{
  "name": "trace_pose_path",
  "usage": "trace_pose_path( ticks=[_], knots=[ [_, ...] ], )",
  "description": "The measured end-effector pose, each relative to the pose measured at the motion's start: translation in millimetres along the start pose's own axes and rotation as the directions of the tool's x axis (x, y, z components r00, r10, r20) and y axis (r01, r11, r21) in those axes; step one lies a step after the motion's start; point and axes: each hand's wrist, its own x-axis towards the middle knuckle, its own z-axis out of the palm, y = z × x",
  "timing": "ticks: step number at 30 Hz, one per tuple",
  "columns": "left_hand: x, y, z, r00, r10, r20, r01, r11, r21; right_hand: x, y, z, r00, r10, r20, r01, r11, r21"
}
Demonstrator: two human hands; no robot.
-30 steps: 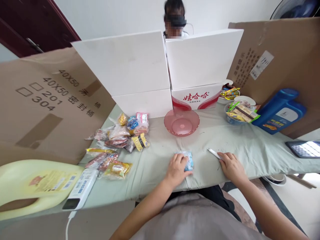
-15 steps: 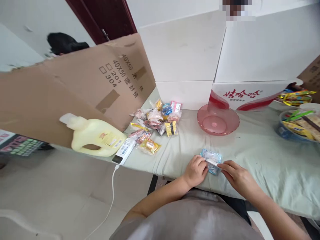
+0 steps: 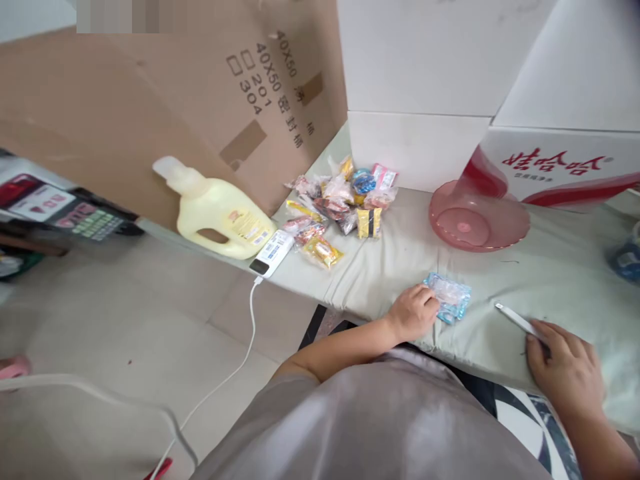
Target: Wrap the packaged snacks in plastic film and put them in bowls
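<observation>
My left hand (image 3: 414, 312) rests on the cloth-covered table, its fingers closed on the left edge of a blue-and-clear plastic packet (image 3: 451, 298) that lies flat. Farther right, my right hand (image 3: 567, 363) has its fingers curled over the near end of a slim white stick-shaped tool (image 3: 516, 319). The tool's free end points to the upper left, apart from the packet, and has a small dark mark near its tip. Its exact kind is unclear, and its near end is hidden by my fingers.
Beyond the packet stands a pink translucent bowl (image 3: 480, 230) against a white box (image 3: 565, 163). Several wrapped snacks (image 3: 340, 200) lie in a heap to the left. Near them are a yellow jug (image 3: 225, 217), a cabled white power bank (image 3: 273, 255) and a cardboard panel (image 3: 200, 87).
My right hand has moved right, away from the packet, with the white tool in it. My left hand stays on the packet. The view has turned down and to the left.
</observation>
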Motion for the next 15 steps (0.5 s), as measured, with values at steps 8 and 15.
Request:
trace_pose_path(
  ticks=[8,15],
  knots=[
    [-164.6,-36.1,-18.3,0.984,-0.179,0.016,0.180,0.979,-0.093,1.0,-1.3,-0.6,1.000,-0.012,-0.009,0.012,0.999,-0.033],
    [-271.2,-165.0,-36.0,0.457,-0.858,0.236,0.751,0.514,0.415,-1.8,9.4,14.2,1.000,-0.026,0.006,0.026,0.999,-0.023]
  ],
)
